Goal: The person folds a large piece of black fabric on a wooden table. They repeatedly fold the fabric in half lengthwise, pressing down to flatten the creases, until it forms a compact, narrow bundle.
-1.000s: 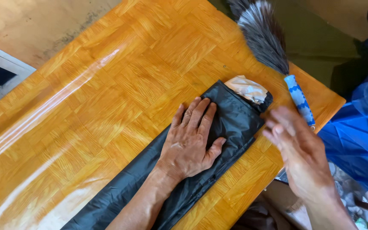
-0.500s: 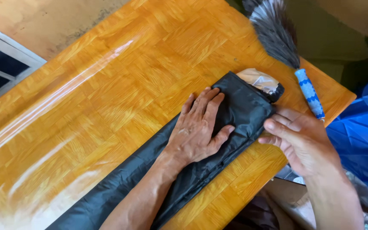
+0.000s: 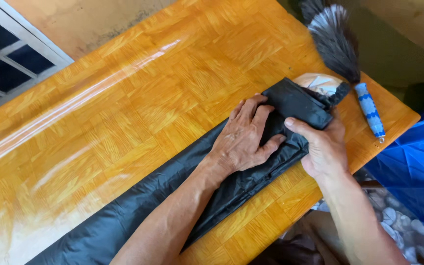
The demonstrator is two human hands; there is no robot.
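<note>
Glossy orange wood table (image 3: 123, 113), window grille beyond the left hand. Long black plastic bag (image 3: 138, 211) lies along it. Left hand (image 3: 246, 140) pressed flat, fingers spread, on the bag. Right hand (image 3: 322, 147) just beside it, closed around the bag's folded end (thumb on top). Past the right hand: feather duster (image 3: 337, 49), blue handle. Blue tarp (image 3: 418, 167) off to the right.

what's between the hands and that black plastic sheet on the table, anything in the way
Nothing visible. The left hand lies flat on the black plastic sheet, and the right hand grips its folded end. The feather duster lies beside that end, clear of both hands.
</note>
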